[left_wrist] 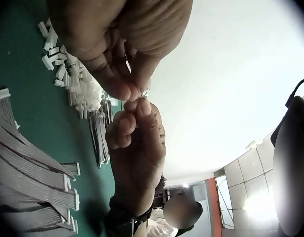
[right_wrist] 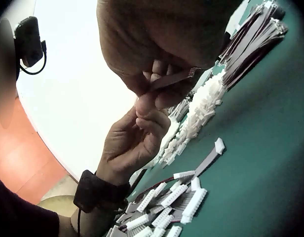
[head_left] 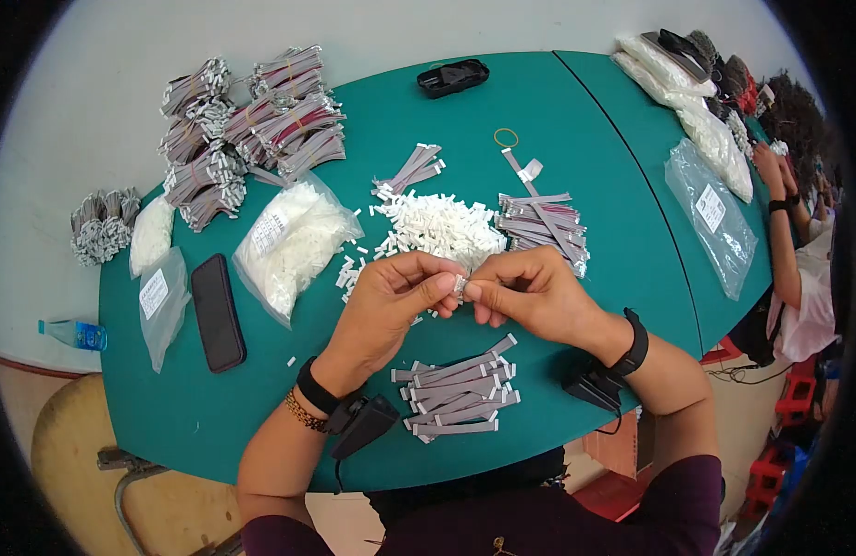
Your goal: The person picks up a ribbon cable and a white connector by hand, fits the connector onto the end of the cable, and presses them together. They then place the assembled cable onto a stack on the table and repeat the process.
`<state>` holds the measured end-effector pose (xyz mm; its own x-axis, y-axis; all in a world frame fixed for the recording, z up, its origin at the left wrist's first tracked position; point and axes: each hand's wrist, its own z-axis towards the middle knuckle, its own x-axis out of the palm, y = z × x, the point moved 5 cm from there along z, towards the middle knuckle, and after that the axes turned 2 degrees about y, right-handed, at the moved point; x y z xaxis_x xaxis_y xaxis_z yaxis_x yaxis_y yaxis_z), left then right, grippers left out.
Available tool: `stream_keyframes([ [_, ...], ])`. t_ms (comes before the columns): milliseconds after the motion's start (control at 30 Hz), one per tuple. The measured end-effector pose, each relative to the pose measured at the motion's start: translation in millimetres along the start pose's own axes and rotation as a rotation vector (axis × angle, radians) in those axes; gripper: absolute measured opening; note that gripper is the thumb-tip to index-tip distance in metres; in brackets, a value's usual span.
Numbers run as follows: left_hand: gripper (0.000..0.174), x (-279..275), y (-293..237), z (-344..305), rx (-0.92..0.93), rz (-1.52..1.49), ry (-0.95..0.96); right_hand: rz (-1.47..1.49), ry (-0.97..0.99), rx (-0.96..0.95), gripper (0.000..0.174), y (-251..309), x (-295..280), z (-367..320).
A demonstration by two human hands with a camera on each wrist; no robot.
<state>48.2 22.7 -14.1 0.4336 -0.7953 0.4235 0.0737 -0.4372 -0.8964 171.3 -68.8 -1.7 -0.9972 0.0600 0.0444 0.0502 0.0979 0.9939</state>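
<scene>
Just in front of the heap of white connector housings (head_left: 442, 227), both hands meet fingertip to fingertip. My left hand (head_left: 391, 301) pinches a small white connector (head_left: 459, 285) between thumb and forefinger. From the other side, my right hand (head_left: 539, 295) grips a short grey ribbon cable (right_wrist: 171, 80), its strip running under the curled fingers in the right wrist view. Fingertips cover most of the place where cable and connector come together. Nearer the body lies a pile of grey ribbon cables (head_left: 460, 389) with white ends.
Bundled cables (head_left: 298, 125) are stacked at the back left, beside a bag of white housings (head_left: 294, 246) and a black phone (head_left: 219, 313). More cables (head_left: 544, 227) lie right of the heap, near a rubber band (head_left: 506, 138). Another person's arm (head_left: 780, 218) is at the far right.
</scene>
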Motion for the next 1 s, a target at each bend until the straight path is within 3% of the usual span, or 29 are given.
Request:
stream_keyframes([
  [600, 0.016, -1.2, -0.7, 1.9, 0.05, 0.098, -0.006, -0.023, -0.022, -0.006, 0.016, 2.1, 0.4, -1.4],
  [1000, 0.015, -0.8, 1.7, 0.4, -0.02, 0.002, 0.011, -0.153, -0.024, -0.137, 0.015, 7.3, 1.9, -1.9],
])
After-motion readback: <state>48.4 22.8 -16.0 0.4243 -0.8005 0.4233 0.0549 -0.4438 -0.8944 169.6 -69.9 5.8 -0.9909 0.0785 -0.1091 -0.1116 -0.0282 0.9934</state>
